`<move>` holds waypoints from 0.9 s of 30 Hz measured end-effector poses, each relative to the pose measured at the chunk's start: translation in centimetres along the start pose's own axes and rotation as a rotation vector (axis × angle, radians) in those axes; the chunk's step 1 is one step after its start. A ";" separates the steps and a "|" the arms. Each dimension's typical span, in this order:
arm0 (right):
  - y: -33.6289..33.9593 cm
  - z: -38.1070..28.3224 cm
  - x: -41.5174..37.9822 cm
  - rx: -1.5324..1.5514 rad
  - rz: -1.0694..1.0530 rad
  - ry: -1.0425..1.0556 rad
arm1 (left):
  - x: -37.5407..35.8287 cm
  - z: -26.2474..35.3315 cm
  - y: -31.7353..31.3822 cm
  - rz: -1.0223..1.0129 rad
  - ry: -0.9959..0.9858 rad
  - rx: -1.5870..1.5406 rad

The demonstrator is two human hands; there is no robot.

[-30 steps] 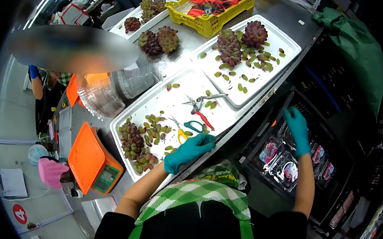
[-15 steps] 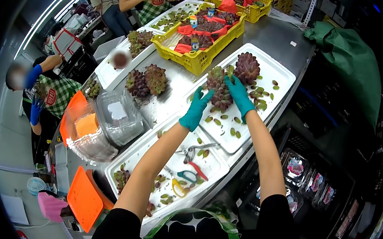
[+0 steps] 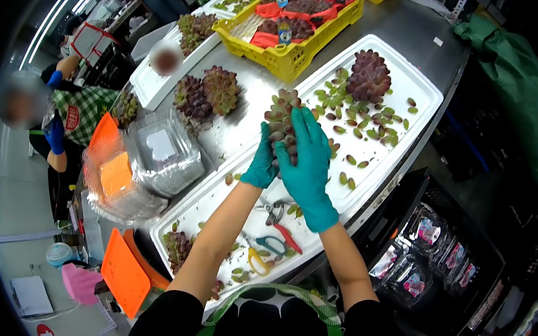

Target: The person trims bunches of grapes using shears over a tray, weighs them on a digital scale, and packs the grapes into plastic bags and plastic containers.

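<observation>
Between my two teal-gloved hands is a reddish-green bunch of grapes point(image 3: 282, 108), raised over the joint of two white trays. My left hand point(image 3: 261, 163) cups its left side and underside. Across its right side lies my right hand point(image 3: 307, 165), fingers together and pressed against the fruit. A darker bunch of grapes point(image 3: 370, 76) rests in the far white tray point(image 3: 417, 85), with many loose grapes point(image 3: 381, 130) scattered around it. Below my hands, the near tray holds pruning shears with red and grey handles point(image 3: 284, 230) and yellow-handled scissors point(image 3: 258, 261).
A yellow crate point(image 3: 291, 61) of grapes with red wrapping stands beyond the trays. Two bunches point(image 3: 206, 95) sit on the metal table. Clear plastic boxes point(image 3: 161, 152) are stacked at left, near an orange tray point(image 3: 124, 274). Across the table, a person wears blue gloves.
Both hands have lifted the bunch from the far tray and brought it left and closer to me. My right hand has turned over its side. Loose grapes are left behind.
</observation>
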State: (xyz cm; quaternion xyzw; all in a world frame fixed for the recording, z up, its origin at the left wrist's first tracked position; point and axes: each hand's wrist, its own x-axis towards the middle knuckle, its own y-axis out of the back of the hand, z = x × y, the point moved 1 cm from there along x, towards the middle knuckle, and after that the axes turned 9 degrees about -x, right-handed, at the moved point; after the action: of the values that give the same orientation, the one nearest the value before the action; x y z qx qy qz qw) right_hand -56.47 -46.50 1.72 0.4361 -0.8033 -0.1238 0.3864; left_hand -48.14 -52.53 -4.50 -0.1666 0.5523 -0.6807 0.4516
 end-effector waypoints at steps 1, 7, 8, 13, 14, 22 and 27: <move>0.7 -0.9 -1.1 0.120 0.050 -0.012 | -0.4 0.8 1.6 -0.213 0.057 0.029; 3.4 0.1 -7.3 0.309 -0.073 -0.165 | -11.1 1.6 1.1 -0.368 0.028 -0.207; 3.3 0.4 -8.7 0.213 -0.177 -0.128 | -13.0 1.4 0.6 -0.349 -0.017 -0.471; 2.5 -0.2 -13.3 -0.378 -0.735 0.189 | -18.4 2.4 5.9 -0.396 -0.176 -0.469; 2.0 0.4 -13.9 -0.489 -0.784 0.241 | -19.1 2.7 5.3 -0.423 -0.156 -0.617; -0.1 -0.6 -13.6 -0.807 -0.670 0.193 | -25.8 5.5 2.3 -0.354 -0.212 -0.835; 0.8 -2.2 -13.1 -0.775 -0.740 0.132 | -29.9 7.6 4.1 -0.517 -0.285 -0.693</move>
State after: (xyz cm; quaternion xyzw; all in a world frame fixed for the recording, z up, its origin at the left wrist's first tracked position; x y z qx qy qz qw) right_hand -51.16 -35.29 -3.07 0.5220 -0.4656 -0.5113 0.4992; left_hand -24.80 -33.13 2.43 -0.5323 0.6200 -0.5166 0.2558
